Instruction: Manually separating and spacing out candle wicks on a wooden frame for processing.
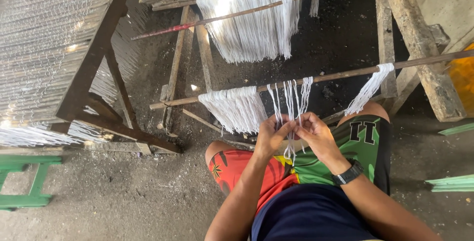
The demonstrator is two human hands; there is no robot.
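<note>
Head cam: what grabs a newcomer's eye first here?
Dead centre, the left hand and right hand pinch a few white strands hanging from a wooden rod that crosses the frame. Thicker white bundles drape over the same rod to the left, with a bigger curtain on a rod above. Below, bright red-and-green shorts stand out against the grey floor.

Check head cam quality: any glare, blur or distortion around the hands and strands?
Head view: daylight blows out the hanging white strands at top centre and the netted rack on the left, which looks smeared; the wooden pole bows a little, as from a wide lens; left hand and right hand are evenly lit and fairly sharp, pinching thin strands.
</note>
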